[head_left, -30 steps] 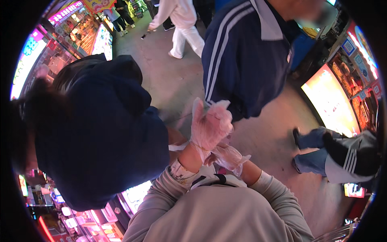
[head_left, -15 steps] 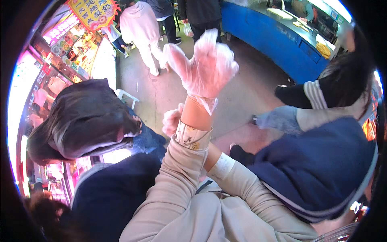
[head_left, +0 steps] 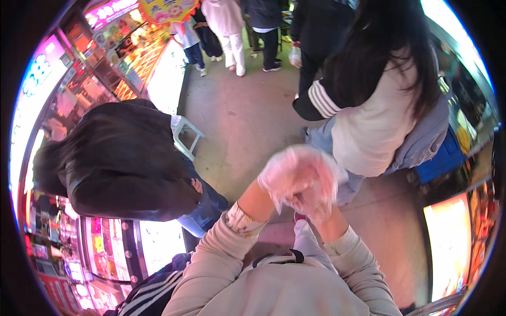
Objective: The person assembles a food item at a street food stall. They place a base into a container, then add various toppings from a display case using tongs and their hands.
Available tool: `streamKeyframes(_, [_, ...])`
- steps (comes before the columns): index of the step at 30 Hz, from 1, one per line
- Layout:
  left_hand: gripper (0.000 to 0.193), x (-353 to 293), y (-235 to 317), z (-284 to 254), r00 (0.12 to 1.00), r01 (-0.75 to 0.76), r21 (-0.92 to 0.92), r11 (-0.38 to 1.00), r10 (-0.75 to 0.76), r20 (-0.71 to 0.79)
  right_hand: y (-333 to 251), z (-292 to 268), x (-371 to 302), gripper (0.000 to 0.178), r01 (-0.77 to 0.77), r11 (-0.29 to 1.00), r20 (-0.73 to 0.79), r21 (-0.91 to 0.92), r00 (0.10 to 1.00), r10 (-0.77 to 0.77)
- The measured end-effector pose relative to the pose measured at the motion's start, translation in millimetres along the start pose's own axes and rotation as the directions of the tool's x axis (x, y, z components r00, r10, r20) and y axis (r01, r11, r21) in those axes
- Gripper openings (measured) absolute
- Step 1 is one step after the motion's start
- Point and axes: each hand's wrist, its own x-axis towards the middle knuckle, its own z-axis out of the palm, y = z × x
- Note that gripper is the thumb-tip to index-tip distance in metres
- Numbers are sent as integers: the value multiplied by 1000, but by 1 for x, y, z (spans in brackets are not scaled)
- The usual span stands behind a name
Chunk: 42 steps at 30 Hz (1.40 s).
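Observation:
In front of my chest my two hands meet, each in a thin clear plastic glove. My left hand (head_left: 284,173) comes in from the left with its wrist bare above the beige sleeve. My right hand (head_left: 318,203) reaches up from the lower right and touches or overlaps the left one. Loose, crumpled film of the gloves stands out around the fingers. The fingers are smeared by motion and partly covered by each other, so their pose is unclear. Nothing else can be made out between the hands.
A person in a dark jacket (head_left: 126,163) bends at my left, near a white stool (head_left: 185,134). Close ahead on the right stands a long-haired person in a black-and-white top (head_left: 377,116). More people stand farther ahead. Lit stalls (head_left: 108,242) line the left; a glowing panel (head_left: 448,245) stands right.
My left hand has come down from its raised, spread-thumb pose to meet my right hand. The view has shifted; the long-haired person now appears nearer the middle.

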Motion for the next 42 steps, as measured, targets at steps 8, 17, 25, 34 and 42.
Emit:
streamKeyframes(8, [64,7,63,-92,996,85,239,967,-78,-37,-39,-74,134,26,-326,921,133,-212,924,358])
streamKeyframes(17, [51,-5,148,-175,931,-61,419,906,203,-303,-40,-87,300,27,-575,722,224,-385,701,678])
streamKeyframes(25, [49,-75,237,-323,502,-435,227,872,443,-743,35,-41,528,28,-536,581,360,-612,466,808])
streamKeyframes(34, [43,-133,295,-378,224,-594,441,672,665,-712,113,16,688,29,-373,348,394,-860,-52,918])
streamKeyframes(42, [32,-169,367,-455,94,-329,421,845,473,-876,195,112,848,36,-157,128,197,-979,-587,785])
